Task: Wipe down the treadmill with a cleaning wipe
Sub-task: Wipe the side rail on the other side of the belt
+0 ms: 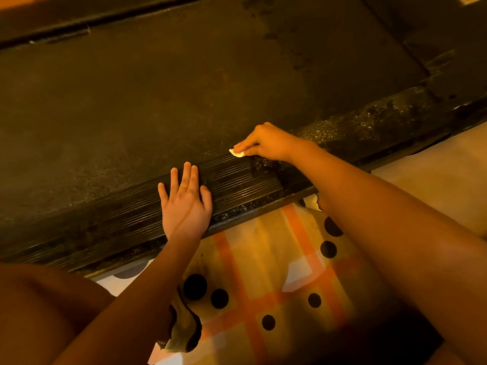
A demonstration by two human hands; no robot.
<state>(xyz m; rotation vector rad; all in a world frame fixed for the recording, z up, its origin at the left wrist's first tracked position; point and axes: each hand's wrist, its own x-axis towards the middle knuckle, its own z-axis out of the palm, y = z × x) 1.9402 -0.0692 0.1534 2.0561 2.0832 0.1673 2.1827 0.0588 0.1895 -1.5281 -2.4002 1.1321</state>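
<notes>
The treadmill's dark running belt (184,88) fills the upper part of the view. Its ribbed black side rail (237,180) runs diagonally from lower left to upper right. My right hand (266,142) pinches a small white cleaning wipe (237,153) and presses it onto the rail where it meets the belt. My left hand (185,201) lies flat on the ribbed rail with fingers straight and spread, a ring on one finger. To the right of my right hand the rail glistens with wet specks (369,122).
Below the rail, a checked cloth with orange stripes and black dots (276,280) covers my lap. Pale floor (434,180) shows at the right. The treadmill's far side rail (66,35) runs along the top left.
</notes>
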